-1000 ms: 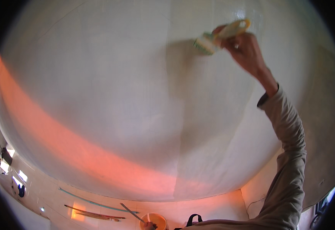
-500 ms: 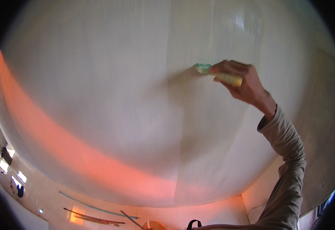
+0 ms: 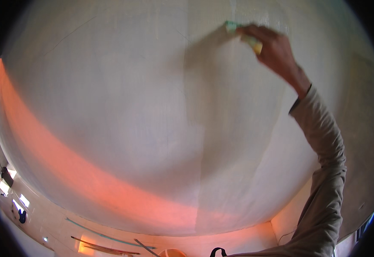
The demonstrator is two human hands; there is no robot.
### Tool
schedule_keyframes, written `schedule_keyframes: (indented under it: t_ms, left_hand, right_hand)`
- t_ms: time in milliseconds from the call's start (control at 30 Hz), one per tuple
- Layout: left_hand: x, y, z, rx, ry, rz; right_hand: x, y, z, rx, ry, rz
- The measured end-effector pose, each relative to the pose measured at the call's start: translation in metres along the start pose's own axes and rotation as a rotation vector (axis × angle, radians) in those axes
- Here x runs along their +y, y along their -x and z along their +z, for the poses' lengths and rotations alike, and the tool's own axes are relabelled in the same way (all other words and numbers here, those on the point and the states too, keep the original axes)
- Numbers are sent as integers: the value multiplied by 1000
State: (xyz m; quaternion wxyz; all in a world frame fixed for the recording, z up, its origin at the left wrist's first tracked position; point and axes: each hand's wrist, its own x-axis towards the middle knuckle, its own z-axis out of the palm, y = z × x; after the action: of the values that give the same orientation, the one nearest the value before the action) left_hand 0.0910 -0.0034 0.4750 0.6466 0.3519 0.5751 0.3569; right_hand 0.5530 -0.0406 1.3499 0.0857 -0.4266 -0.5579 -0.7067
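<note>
My right hand [image 3: 277, 47] is closed around a paintbrush [image 3: 254, 44] with a yellow handle and a pale green head. It is raised high, and the tip of the brush meets the pale wall [image 3: 127, 98] near the top of the view. A darker, damp-looking strip [image 3: 229, 111] runs down the wall below the brush, and a glossy wet patch shows beside the hand. The brush and arm throw a soft shadow to the left. My left hand is out of the picture.
On the tiled floor stands an orange bucket [image 3: 172, 253], cut off by the lower edge. Near it lie several long sticks [image 3: 105, 248] and a bluish pole [image 3: 110, 233]. An orange band of light [image 3: 97, 180] crosses the lower wall. Another wall [image 3: 362, 141] rises at the right.
My right hand has gone up the wall with the paintbrush, and the arm is stretched further upward. The view has shifted slightly.
</note>
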Motion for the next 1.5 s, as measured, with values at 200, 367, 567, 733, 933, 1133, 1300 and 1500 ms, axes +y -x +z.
schedule_keyframes:
  t_ms: [200,367,567,733,933,1133,1300,1500]
  left_hand:
    - [-5,2,-10,-17,-25,-5]
    - [-8,4,-9,-38,-38,8]
    - [-12,8,-8,-60,-43,5]
    - [-23,7,-6,-81,-64,-13]
    - [-41,-5,-19,-43,-87,-51]
    - [-27,-4,-1,-53,-64,-39]
    - [-18,-4,2,-43,-53,-24]
    - [-20,-9,6,-34,-35,-19]
  right_hand:
    - [-79,36,-30,-169,-380,178]
    - [-24,27,-17,40,-570,582]
    - [35,-16,-31,111,-63,335]
    - [-15,2,-9,113,76,-10]
    - [-17,-24,-20,107,-347,420]
    - [80,-54,-1,249,-329,654]
    - [57,-75,-6,288,-7,247]
    - [14,-83,17,48,-115,309]
